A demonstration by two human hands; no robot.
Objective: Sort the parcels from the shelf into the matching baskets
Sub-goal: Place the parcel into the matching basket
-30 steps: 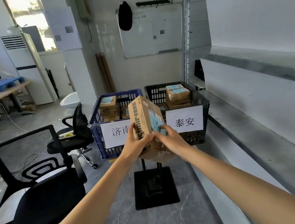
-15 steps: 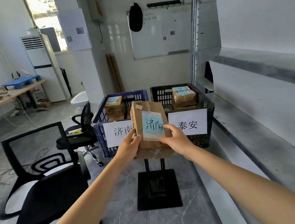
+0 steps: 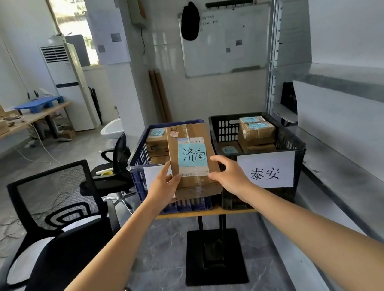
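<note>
While both hands grip it: parcel (image 3: 191, 160) — held upright before the blue basket (image 3: 141, 175)
Left hand (image 3: 164, 185): clasping its left edge
Right hand (image 3: 230, 177): clasping its right edge
Black basket (image 3: 290, 143): alongside — holds other parcels

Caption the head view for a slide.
Both hands hold a 济南-labelled parcel before the blue basket.

The room is brightly lit by daylight from the far-left window (image 3: 70, 12), which is blown out by glare. Straight lines are bowed at the edges by wide-angle distortion. Slight softness is seen throughout.
</note>
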